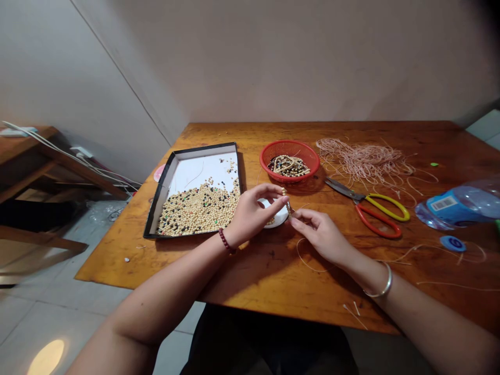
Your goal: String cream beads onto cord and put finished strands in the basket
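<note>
Between my two hands hangs a short string of pale beads (288, 205). My left hand (258, 208) pinches its upper end between thumb and fingers, above a small white dish (279, 219). The fingertips of my right hand (318, 232) close on the lower end, where a thin cord (307, 263) loops down onto the table. Some pale beads show in the dish, which my left hand partly covers. To the left lies a black-rimmed tray (207, 166) with a white bottom, spread with loose cream, black and a few coloured beads (199, 208).
A red plastic basket (266, 169) of strung beads stands behind my hands. Right of it lie tangled pink cord (367, 159), scissors (385, 221) with red and yellow handles, and a plastic bottle (461, 205) on its side. A blue cap (453, 243) and loose cord ends lie nearer.
</note>
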Demonstrator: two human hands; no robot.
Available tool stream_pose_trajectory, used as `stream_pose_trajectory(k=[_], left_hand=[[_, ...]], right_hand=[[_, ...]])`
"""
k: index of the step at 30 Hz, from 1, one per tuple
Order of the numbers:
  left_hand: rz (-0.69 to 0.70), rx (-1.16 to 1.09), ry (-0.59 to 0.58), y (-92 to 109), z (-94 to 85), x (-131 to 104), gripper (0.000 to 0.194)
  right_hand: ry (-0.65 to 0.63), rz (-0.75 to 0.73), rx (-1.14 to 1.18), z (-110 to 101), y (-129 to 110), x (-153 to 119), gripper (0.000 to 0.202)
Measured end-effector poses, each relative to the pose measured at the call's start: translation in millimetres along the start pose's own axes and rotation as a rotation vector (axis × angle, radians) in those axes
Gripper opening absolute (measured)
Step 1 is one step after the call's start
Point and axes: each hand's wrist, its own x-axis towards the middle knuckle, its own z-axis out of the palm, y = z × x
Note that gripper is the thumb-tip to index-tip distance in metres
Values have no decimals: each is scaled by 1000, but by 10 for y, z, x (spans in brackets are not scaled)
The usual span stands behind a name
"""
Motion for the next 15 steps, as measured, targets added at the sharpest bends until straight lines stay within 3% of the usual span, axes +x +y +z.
stream_pose_trajectory(k=[9,15], left_hand=[[89,93,-211,21,24,-55,20],[151,146,-164,-7,24,-56,21]], right_hand=[[97,10,-16,-11,-23,5,21],[104,40,60,-3,-31,18,24]])
